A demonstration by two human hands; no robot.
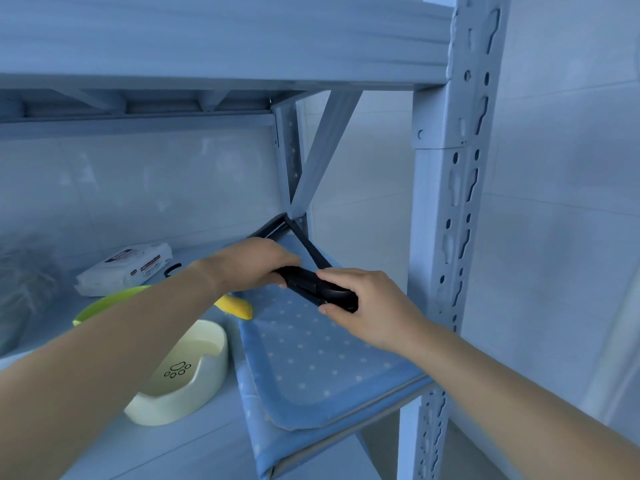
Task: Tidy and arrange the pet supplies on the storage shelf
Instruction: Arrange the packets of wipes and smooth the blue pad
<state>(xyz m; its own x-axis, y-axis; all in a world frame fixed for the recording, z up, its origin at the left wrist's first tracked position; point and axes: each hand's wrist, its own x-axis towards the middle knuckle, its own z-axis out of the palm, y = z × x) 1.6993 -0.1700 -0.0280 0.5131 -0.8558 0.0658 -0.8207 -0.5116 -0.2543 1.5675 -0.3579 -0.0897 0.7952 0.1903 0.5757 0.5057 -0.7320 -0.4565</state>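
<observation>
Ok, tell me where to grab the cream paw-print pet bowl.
Pinch the cream paw-print pet bowl by its near rim, coming from the front: thumb inside, fingers outside. That wall faces the open front of the shelf; the blue dotted mat crowds its right side, the green bowl its back.

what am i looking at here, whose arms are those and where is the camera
No machine here: a person wears one camera on the head, looking down at their own arms. The left hand and right hand both hold a long black tool over a blue dotted mat on a metal shelf; I cannot tell what the tool is. Beside the mat lie a cream bowl with a paw print, a green bowl, a yellow item and a pack of wipes.
</observation>
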